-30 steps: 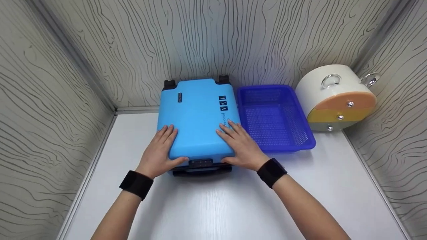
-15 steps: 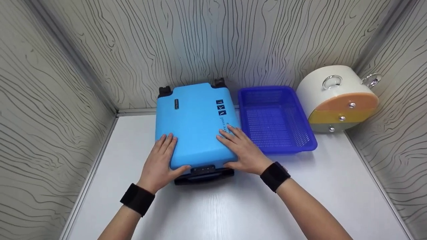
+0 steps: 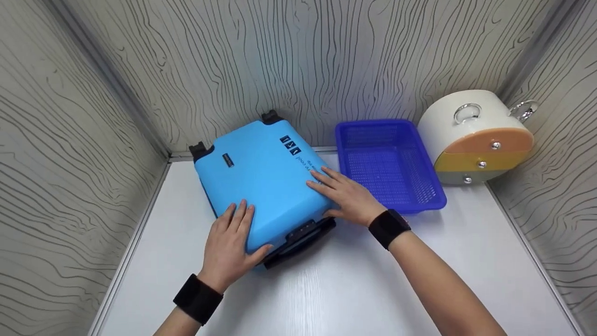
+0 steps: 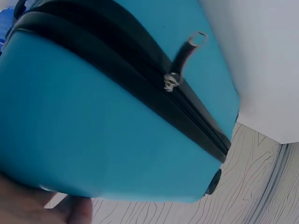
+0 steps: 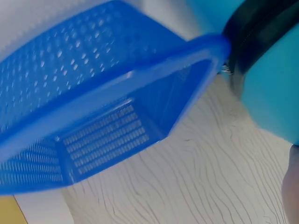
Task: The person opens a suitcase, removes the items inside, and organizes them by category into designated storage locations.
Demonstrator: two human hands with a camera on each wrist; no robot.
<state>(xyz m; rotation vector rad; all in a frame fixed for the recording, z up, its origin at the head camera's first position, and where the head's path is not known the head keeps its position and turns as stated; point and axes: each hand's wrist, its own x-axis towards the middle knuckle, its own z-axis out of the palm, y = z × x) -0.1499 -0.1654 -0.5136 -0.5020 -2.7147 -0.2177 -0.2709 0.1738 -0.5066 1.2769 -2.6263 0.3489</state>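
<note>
Your left hand [image 3: 228, 248] lies, fingers straight, on the near left of the suitcase [image 3: 261, 182]; your right hand [image 3: 349, 196], fingers also extended, rests on its right side. The suitcase sits at an angle, left of the basket [image 3: 385, 175], its wheels [image 3: 199, 150] toward the far wall [image 3: 289, 60].

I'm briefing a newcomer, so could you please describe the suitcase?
On the white table, left of the deep-blue basket, the suitcase lies at an angle. The left hand and right hand rest on it. Unlike its neighbours, it is sky-blue with black wheels.
</note>
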